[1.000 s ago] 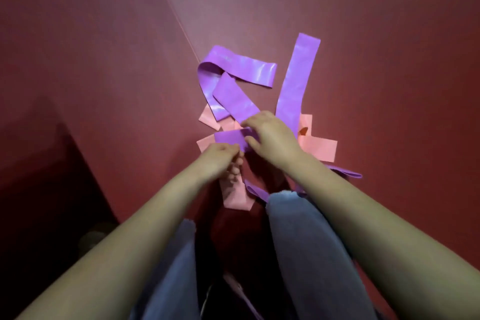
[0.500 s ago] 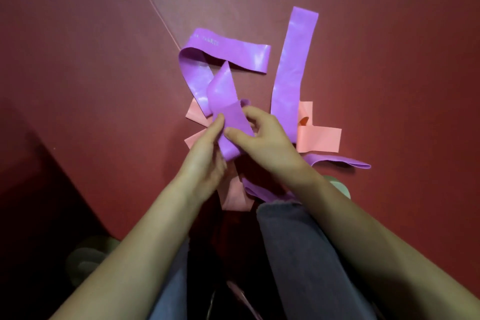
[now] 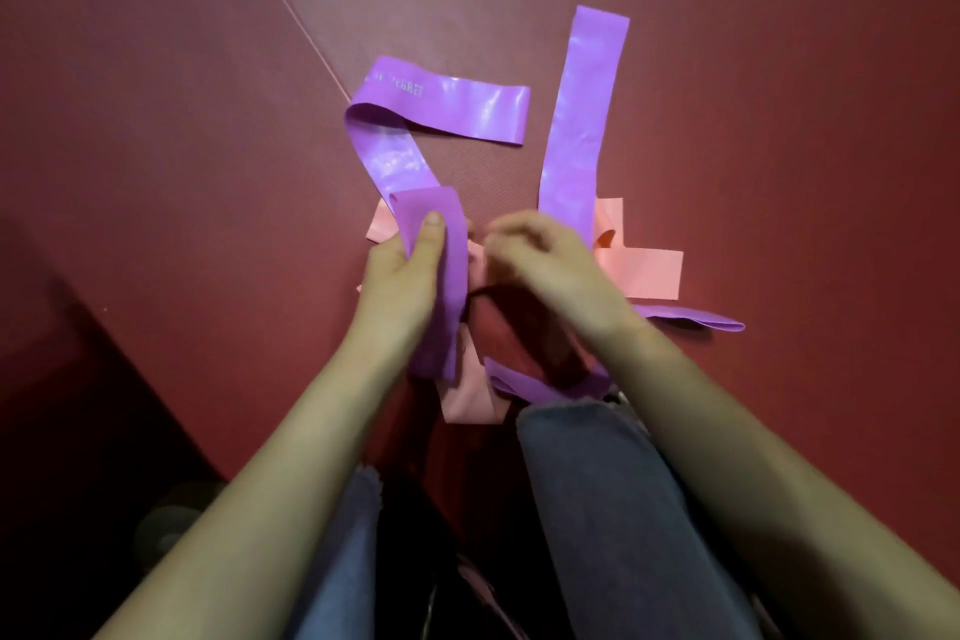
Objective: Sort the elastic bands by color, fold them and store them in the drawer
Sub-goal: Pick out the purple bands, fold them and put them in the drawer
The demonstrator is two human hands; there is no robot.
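On the red mat [image 3: 208, 182], just past the person's knees, the bands sit in one messy pile. The left hand [image 3: 400, 276] grips a folded purple band [image 3: 453, 270], with the thumb pressed on top and the fingers curled under. The right hand [image 3: 540, 260] is just beside it with its fingers curled, but it's too blurry to tell if it's got anything. The pink bands [image 3: 647, 273] lie underneath, and a long purple band [image 3: 582, 120] stretches away.

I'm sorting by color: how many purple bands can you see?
3. The curled purple band is gripped by the left hand; the straight purple band lies to its right; the low purple band shows either side of the right hand wrist, and may be two.
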